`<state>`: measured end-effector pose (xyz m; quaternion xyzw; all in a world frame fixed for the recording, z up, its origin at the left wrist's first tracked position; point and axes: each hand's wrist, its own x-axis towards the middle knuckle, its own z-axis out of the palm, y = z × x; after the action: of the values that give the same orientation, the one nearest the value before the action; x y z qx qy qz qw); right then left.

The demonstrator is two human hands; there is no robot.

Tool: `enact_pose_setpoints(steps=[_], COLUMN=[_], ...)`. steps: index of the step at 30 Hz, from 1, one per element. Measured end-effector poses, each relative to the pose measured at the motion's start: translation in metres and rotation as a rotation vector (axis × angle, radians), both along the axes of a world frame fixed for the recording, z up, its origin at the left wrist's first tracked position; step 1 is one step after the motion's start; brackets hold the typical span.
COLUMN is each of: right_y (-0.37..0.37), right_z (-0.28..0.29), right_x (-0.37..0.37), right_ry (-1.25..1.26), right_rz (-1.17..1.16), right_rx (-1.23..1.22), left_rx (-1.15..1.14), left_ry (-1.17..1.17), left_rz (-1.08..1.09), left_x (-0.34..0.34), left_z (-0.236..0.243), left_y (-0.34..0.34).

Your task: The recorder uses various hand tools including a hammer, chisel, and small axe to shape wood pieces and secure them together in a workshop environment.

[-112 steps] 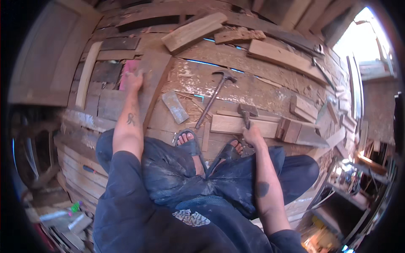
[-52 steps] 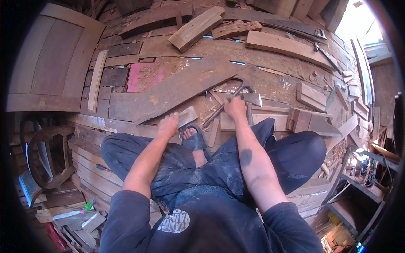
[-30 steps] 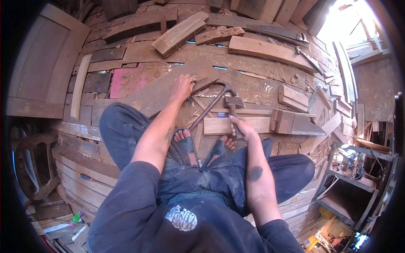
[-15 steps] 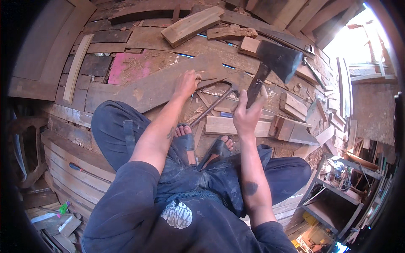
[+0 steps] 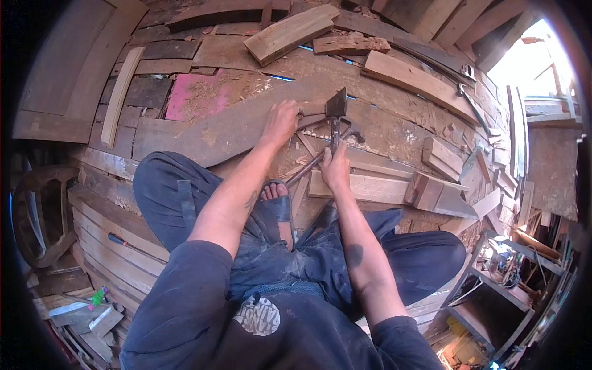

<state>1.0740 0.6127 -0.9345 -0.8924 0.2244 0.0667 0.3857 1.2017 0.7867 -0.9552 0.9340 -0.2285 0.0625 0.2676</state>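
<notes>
Fingers of the right hand (image 5: pixel 336 168) wrap tight around the dark handle of a short metal-headed hatchet (image 5: pixel 335 117), its long axis running away from the person, blade end down on a long weathered grey wooden plank (image 5: pixel 228 126). The left hand (image 5: pixel 280 121) presses that plank, fingers curled over its edge. A claw hammer (image 5: pixel 320 154) lies just beside.

We see a hatchet (image 5: pixel 335 117) (dark metal head, edge down) upright, its head touching a long weathered plank (image 5: pixel 228 126) lying flat across the floorboards; a small wood piece (image 5: pixel 310 121) sits just left of the blade.
</notes>
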Motion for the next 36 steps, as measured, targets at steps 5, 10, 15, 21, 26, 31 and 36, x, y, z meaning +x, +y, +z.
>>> enact_pose_setpoints(steps=[5,10,15,21,26,31,36], right_y=[0.003,0.000,0.004,-0.008,-0.010,0.002,-0.005], right_z=[0.048,0.096,0.061,0.007,0.025,0.076,0.083], right_x=[0.005,0.019,0.005,-0.012,-0.005,0.007,0.018], right_ry=[-0.099,-0.760,-0.854,-0.038,-0.027,-0.564,-0.863], right_rz=[0.010,-0.115,-0.096,0.064,0.054,-0.015,-0.165], right_rx=[0.161,0.173,-0.038,0.009,0.030,0.043,0.155], left_rx=[0.011,-0.043,0.044,0.048,0.027,0.038,0.023], left_ry=[0.027,0.045,0.069,0.033,0.039,0.075,0.071], left_rz=[0.025,0.023,0.040,0.016,0.014,0.047,0.046], left_x=[-0.002,-0.006,-0.005,-0.003,-0.002,-0.004,-0.005], left_z=[0.006,0.006,0.004,0.002,0.003,0.005,0.002], left_y=[-0.004,-0.005,-0.007,-0.005,-0.006,-0.006,-0.005])
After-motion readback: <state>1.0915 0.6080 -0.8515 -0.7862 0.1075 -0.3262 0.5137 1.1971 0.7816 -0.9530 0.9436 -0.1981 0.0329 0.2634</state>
